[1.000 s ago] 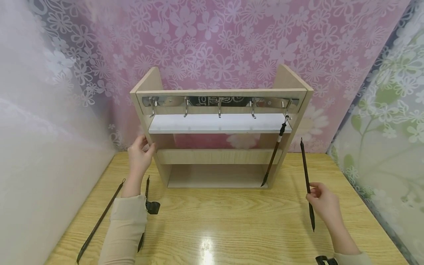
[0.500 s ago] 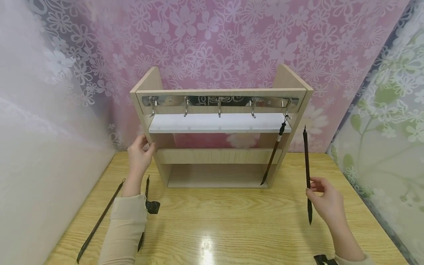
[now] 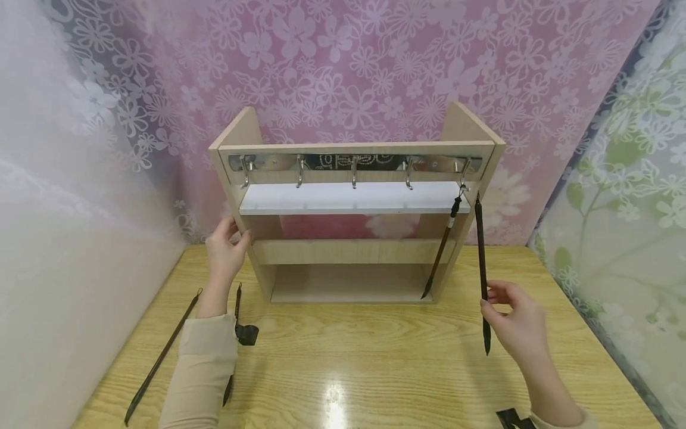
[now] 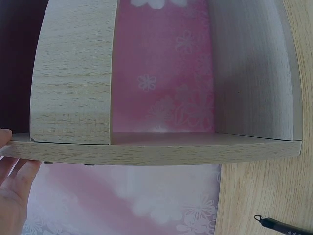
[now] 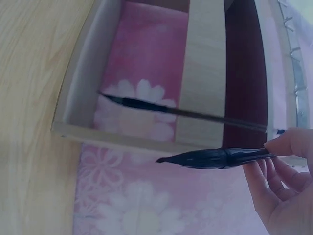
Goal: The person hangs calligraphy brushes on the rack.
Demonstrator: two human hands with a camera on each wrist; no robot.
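My right hand [image 3: 517, 322] pinches a dark calligraphy brush [image 3: 480, 250] between thumb and fingers. It points loop end up and bristles down, in front of the right side of a small wooden shelf [image 3: 354, 252]. In the right wrist view its full bristle head [image 5: 200, 158] shows in front of the shelf's edge. My left hand [image 3: 225, 253] grips the shelf's left side panel, thumb on one face and fingers on the other. Another brush [image 3: 443, 244] hangs by its loop from the rightmost hook [image 3: 466, 173].
Several metal hooks [image 3: 354, 173] line the shelf's top board. On the table [image 3: 343, 345], one brush [image 3: 163, 357] lies at the far left. A second brush [image 3: 238, 301] lies partly hidden by my left sleeve [image 3: 206, 363]. A white wall [image 3: 80, 208] bounds the left side.
My right hand has raised the brush and then carried it left, so its loop end now overlaps the shelf's right edge near the last hook. The left hand stays on the panel.
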